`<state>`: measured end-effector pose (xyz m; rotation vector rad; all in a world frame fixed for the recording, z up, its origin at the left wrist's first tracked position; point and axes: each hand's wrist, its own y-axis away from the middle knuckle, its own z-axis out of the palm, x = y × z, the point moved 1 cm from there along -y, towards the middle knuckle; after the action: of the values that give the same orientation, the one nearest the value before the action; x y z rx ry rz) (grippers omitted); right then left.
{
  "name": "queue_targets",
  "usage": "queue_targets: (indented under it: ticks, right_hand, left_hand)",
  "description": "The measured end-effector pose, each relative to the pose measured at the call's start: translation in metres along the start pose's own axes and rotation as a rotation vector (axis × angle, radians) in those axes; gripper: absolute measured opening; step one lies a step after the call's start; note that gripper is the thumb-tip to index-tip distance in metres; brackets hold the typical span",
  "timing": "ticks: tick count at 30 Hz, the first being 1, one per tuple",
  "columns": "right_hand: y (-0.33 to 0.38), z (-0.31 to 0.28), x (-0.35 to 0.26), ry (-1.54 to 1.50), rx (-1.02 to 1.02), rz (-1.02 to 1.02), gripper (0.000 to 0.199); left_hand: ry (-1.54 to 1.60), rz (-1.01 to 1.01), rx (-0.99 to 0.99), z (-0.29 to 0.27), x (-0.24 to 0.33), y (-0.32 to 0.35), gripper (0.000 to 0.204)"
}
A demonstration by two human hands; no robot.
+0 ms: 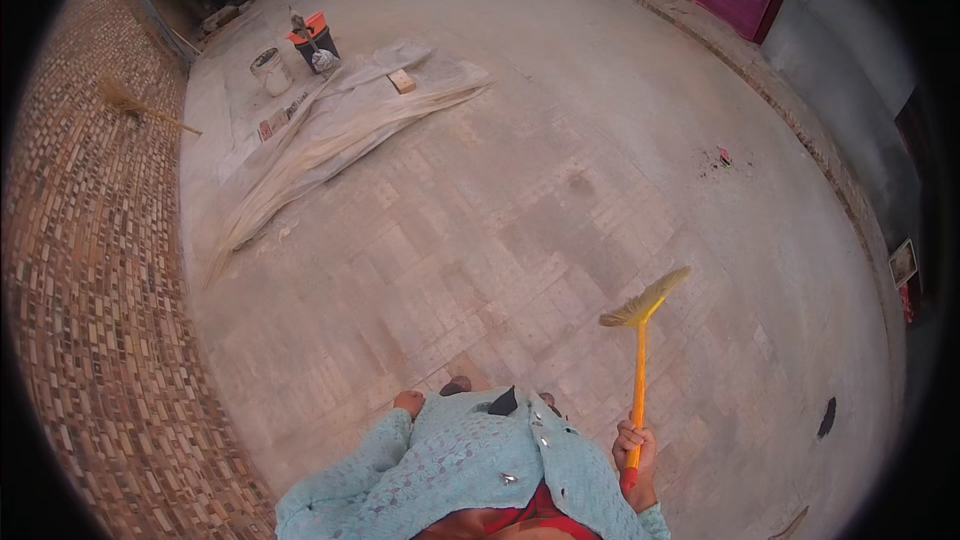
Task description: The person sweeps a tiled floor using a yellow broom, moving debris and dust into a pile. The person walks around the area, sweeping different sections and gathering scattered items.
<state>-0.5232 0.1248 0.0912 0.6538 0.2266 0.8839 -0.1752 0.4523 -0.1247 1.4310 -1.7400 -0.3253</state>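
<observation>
My right hand (637, 448) is closed around the orange handle of a broom (641, 360), close to its red end cap. The handle points away from me, and its yellowish, fan-shaped bristle head (645, 306) is at the far end. Whether the bristles touch the ground cannot be told. My left hand (409, 401) hangs beside the hem of my light blue knitted cardigan, with its fingers hidden from view. Nothing can be seen in it.
A brick wall (95, 290) runs along the left. Ahead on the paved floor (480, 270) lie a crumpled plastic sheet (340, 140) with a brick (402, 81) on it, a black-and-orange bucket (316, 40) and a white bucket (270, 72). Small litter (724, 157) lies right.
</observation>
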Motion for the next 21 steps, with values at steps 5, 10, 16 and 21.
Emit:
queue_targets:
  ticks: [5, 10, 16, 21]
  right_hand:
    - [-0.026, -0.001, 0.02, -0.074, -0.017, 0.278, 0.042]
    - [-0.078, -0.028, 0.026, -0.182, 0.03, 0.483, 0.025]
    - [-0.087, -0.076, -0.011, -0.283, 0.099, 0.472, 0.019]
    - [-0.068, -0.07, -0.065, -0.306, 0.143, 0.325, 0.014]
  left_hand:
    - [0.372, -0.245, -0.081, -0.015, 0.018, 0.021, 0.015]
    - [0.383, -0.309, -0.088, -0.018, 0.028, 0.016, 0.016]
    - [0.395, -0.341, -0.077, -0.023, 0.048, 0.029, 0.015]
    - [0.148, -0.264, -0.169, 0.005, 0.023, 0.003, 0.023]
